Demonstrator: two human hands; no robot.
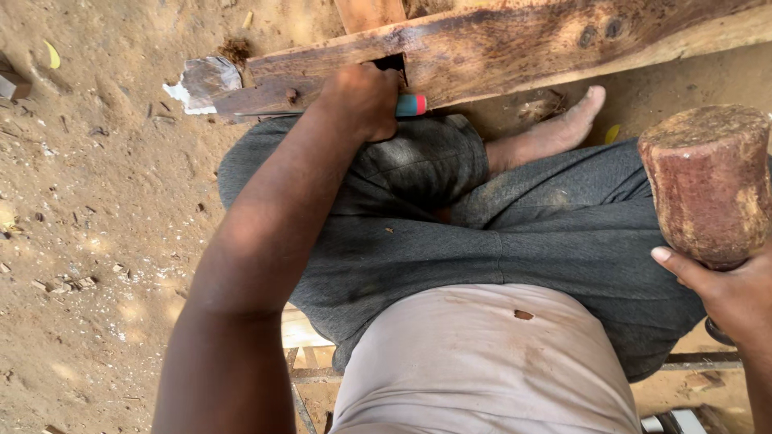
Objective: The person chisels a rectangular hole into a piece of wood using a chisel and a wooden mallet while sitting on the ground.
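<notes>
Chiselling a slot in the long brown wooden plank [515,56].
Your left hand [366,100] is clenched around the teal-and-red-handled chisel [410,105]; your right hand [736,297] grasps the reddish wooden mallet [708,185] (raised), so a square blow seems next.

Wood chips [76,283] are lying scattered over the sandy ground [96,185], and a torn scrap of pale paper [201,80] is resting on it. A bare foot [563,124] is sticking out from grey trousers [515,233].
</notes>
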